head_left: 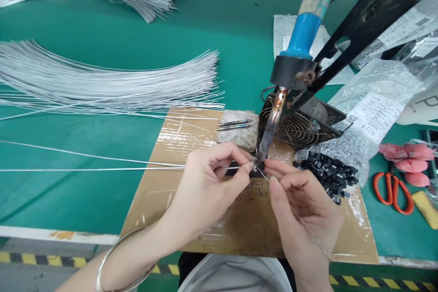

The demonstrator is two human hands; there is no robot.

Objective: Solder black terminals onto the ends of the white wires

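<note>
My left hand point(208, 182) pinches a thin white wire point(102, 169) that runs off to the left, its end held under the tip of a fixed soldering iron point(270, 132) with a blue handle point(308, 18). My right hand point(301, 200) pinches a fine strand of solder wire point(304, 223) and holds its end at the same tip. Both hands meet over a taped cardboard sheet point(246, 223) on the green table. A small dark part lies under the fingertips, mostly hidden.
Bundles of white wires point(102, 82) fan across the table's left. A pile of small black parts point(328, 173) spills from a bubble-wrap bag point(369, 114). Orange scissors point(393, 191) and pink pieces point(407, 164) lie at right. A wire coil stand point(294, 127) sits behind the iron.
</note>
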